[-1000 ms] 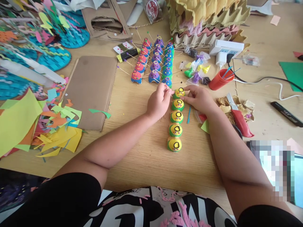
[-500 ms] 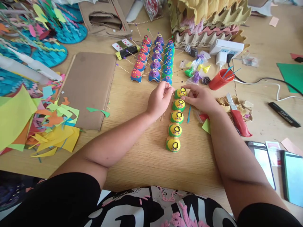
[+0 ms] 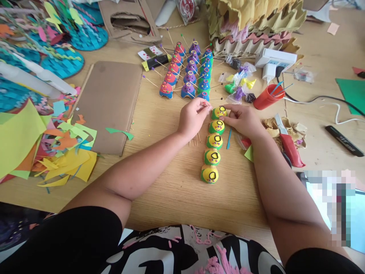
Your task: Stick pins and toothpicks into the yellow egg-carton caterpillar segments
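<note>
A strip of yellow and green egg-carton cups (image 3: 211,157) with smiling faces and dark rings on top runs lengthwise in front of me. My left hand (image 3: 193,117) pinches a thin toothpick (image 3: 210,108), which has a small red blob at the fingers, beside the far cup. The toothpick's tip is too small to tell whether it touches that cup. Thumb and fingers of my right hand (image 3: 242,118) grip the far cup from its right side. Several loose toothpicks (image 3: 195,141) lie under my left wrist. A blue stick (image 3: 229,138) rests right of the strip.
Finished-looking red, purple and blue strips (image 3: 188,77) with toothpicks stand behind. Cardboard (image 3: 107,102) and paper scraps (image 3: 71,152) lie left. On the right are clay bags (image 3: 238,85), a red cup (image 3: 266,99), a power strip (image 3: 278,57) and a red-handled knife (image 3: 291,146).
The whole view shifts slightly to the right. My left hand tilts the toothpick a little closer to the far cup, while my right hand keeps its grip there.
</note>
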The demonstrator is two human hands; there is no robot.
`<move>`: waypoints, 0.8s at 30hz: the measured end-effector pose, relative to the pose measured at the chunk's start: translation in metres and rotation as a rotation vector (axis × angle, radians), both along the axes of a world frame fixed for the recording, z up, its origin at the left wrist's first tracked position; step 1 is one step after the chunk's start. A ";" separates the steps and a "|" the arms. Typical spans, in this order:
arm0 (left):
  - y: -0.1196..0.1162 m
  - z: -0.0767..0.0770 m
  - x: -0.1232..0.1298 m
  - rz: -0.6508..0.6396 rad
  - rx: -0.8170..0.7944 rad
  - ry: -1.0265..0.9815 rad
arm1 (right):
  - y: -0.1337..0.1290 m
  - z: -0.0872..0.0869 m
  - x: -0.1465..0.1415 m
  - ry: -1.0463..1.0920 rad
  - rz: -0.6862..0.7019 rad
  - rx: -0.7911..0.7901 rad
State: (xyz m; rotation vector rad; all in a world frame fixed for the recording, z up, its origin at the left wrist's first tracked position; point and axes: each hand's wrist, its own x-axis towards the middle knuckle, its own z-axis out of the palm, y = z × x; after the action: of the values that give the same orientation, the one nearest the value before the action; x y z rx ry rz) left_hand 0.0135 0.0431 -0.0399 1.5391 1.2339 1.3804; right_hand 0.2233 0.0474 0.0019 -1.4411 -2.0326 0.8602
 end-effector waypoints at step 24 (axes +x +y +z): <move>0.007 -0.001 0.005 -0.033 -0.058 -0.077 | -0.002 0.004 -0.001 -0.013 -0.010 -0.017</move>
State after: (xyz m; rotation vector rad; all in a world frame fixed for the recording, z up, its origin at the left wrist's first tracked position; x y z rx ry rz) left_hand 0.0185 0.0503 -0.0407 1.4475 1.1858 1.3585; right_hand 0.2220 0.0450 0.0063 -1.4683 -2.0307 0.8680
